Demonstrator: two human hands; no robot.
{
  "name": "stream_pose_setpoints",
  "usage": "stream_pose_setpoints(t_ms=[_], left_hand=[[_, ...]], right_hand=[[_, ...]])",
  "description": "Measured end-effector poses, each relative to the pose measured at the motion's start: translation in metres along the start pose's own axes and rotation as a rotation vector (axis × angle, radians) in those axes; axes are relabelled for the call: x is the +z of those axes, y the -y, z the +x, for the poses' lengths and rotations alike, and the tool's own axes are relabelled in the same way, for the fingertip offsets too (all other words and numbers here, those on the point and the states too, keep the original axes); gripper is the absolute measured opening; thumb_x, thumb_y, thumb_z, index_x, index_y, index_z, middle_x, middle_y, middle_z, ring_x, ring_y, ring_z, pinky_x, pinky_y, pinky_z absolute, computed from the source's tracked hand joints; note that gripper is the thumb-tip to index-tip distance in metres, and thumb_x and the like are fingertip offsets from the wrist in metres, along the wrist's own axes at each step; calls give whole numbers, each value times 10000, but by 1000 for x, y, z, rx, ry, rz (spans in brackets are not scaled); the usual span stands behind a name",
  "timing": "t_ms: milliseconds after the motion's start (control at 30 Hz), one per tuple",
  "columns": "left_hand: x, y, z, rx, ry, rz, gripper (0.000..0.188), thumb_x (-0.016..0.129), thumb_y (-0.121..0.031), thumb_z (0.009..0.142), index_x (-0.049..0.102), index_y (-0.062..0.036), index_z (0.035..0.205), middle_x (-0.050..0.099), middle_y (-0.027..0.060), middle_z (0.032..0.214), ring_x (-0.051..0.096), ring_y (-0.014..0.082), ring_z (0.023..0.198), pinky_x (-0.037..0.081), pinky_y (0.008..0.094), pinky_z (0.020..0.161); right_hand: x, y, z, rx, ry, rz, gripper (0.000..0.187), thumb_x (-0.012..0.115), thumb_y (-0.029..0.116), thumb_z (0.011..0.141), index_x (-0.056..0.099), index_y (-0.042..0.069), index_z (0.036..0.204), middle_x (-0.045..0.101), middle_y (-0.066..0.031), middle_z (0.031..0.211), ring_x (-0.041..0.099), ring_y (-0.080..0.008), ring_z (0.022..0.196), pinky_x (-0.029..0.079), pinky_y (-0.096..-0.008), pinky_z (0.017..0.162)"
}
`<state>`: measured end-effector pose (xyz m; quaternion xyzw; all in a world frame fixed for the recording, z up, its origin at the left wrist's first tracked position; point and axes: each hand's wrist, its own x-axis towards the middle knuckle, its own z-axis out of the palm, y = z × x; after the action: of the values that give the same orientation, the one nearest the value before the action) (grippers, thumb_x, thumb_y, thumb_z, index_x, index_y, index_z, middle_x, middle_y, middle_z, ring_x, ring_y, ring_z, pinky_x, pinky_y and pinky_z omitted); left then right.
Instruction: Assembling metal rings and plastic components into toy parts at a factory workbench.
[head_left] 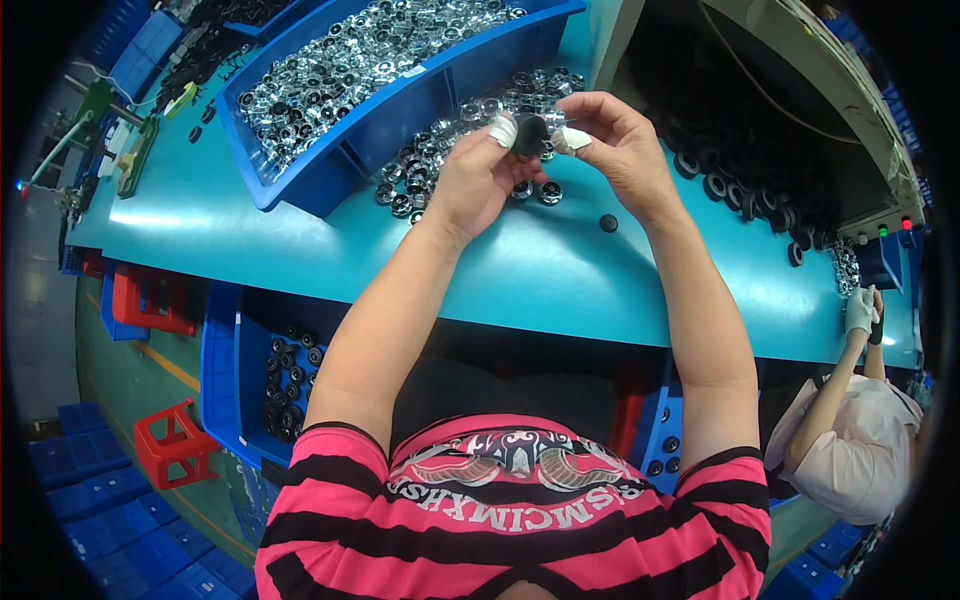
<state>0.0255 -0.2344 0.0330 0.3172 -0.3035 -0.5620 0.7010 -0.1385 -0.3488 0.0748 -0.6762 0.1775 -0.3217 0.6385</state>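
Head: black part (529, 136) in left grip (471, 182)

A dull black, rounded, tyre-like piece (530, 136) is held raised at the upper middle of the frame, and just to its right a small, shiny, silvery hub-like part (553, 118) is pinched up, though whether the two touch is hard to tell here.
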Motion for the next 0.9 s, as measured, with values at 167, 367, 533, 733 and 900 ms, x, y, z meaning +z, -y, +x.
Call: stream_pose_setpoints(t_ms=[167, 367, 533, 733, 900], left_hand=[[5, 0, -1, 7, 9, -22, 351, 453, -272, 1068, 587, -8, 1257, 669, 99, 1153, 652, 215, 995, 535, 416, 907], [14, -3, -4, 28, -32, 60, 375, 437, -276, 1074, 582, -9, 1293, 669, 98, 1156, 655, 221, 1054, 544, 414, 944], [17, 0, -1, 67, -47, 147, 369, 473, -251, 1069, 567, 10, 1312, 661, 92, 1170, 653, 201, 1064, 563, 371, 919], [18, 4, -1, 102, -129, 324, 271, 545, -144, 1037, 579, -3, 1266, 651, 103, 1154, 673, 169, 960, 595, 327, 845], [15, 5, 0, 159, -116, 256, 214, 523, -93, 1027, 575, -5, 1215, 654, 96, 1047, 669, 160, 881, 617, 327, 739]], right_hand=[[10, -2, -4, -126, -38, -189, 264, 774, 36, 809, 704, 34, 1064, 695, -22, 1007, 693, -115, 858, 570, -271, 796], [22, 8, -8, -403, -82, -507, 255, 761, 12, 759, 726, 41, 1010, 671, -48, 935, 697, -149, 799, 580, -278, 738], [19, 2, -8, -458, -104, -650, 293, 749, 4, 744, 737, 77, 1028, 664, -51, 917, 689, -155, 789, 580, -289, 720], [19, -1, -9, -363, -52, -545, 372, 730, 41, 770, 712, 80, 1140, 681, -50, 958, 688, -148, 820, 567, -292, 769], [6, -7, -3, 48, 66, -200, 421, 708, 132, 844, 686, 74, 1260, 680, -68, 1010, 680, -141, 854, 556, -289, 793]])
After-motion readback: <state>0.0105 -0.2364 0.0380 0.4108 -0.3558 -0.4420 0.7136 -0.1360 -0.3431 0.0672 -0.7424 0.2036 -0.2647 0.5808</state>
